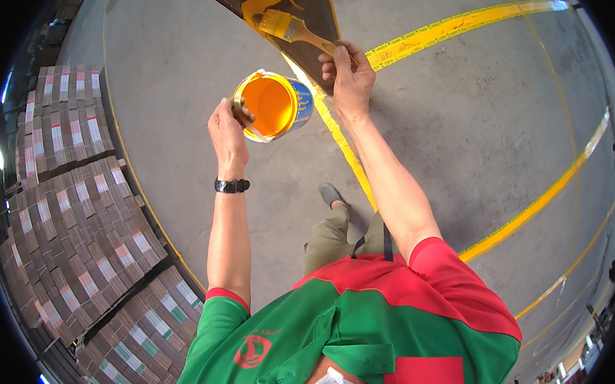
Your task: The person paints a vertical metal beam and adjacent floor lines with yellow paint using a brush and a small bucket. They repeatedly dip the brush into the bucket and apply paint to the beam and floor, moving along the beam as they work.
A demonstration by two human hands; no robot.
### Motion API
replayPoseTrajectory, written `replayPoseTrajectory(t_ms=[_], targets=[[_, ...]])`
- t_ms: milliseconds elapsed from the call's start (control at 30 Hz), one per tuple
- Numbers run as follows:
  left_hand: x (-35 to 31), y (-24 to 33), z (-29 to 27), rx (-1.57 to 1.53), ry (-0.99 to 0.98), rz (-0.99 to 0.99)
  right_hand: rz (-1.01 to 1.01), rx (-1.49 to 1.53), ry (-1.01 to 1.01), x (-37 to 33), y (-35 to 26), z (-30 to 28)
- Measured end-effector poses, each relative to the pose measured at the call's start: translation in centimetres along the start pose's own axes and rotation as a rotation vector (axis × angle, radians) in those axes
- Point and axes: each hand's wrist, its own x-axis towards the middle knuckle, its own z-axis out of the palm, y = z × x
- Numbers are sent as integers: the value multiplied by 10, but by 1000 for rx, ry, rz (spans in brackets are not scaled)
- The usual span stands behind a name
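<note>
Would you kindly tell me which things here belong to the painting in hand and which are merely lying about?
In use:
- paintbrush, held by the right hand, bristles on a dark board
- open can of orange-yellow paint, held by the left hand
- yellow floor line

Lying about:
- stacks of banded flat cardboard on the person's left

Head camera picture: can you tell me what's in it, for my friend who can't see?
A person's right hand holds a paintbrush wet with yellow paint against a dark board, while the left hand grips an open can of orange-yellow paint. Below lie a grey concrete floor with yellow lines and stacked bundles.
</note>
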Motion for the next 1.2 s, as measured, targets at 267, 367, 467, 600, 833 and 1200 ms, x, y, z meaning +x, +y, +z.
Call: replayPoseTrajectory(t_ms=[267, 367, 467, 600, 833, 1200], targets=[[1, -49, -28, 25, 73, -165, 56, -135, 115, 26, 0, 20], [-2, -70, -41, 63, 80, -194, -5, -65, 101, 35, 3, 18], [-8, -90, -51, 71, 93, -217, -115, -10, -109, 40, 5, 21], [-17, -109, -59, 100, 161, -269, -43, -69, 8, 46, 5, 26], [-18, -126, -64, 90, 163, -262, -74, -44, 14, 55, 9, 23], [-16, -150, -67, 86, 157, -243, -59, -34, 47, 58, 30, 2]])
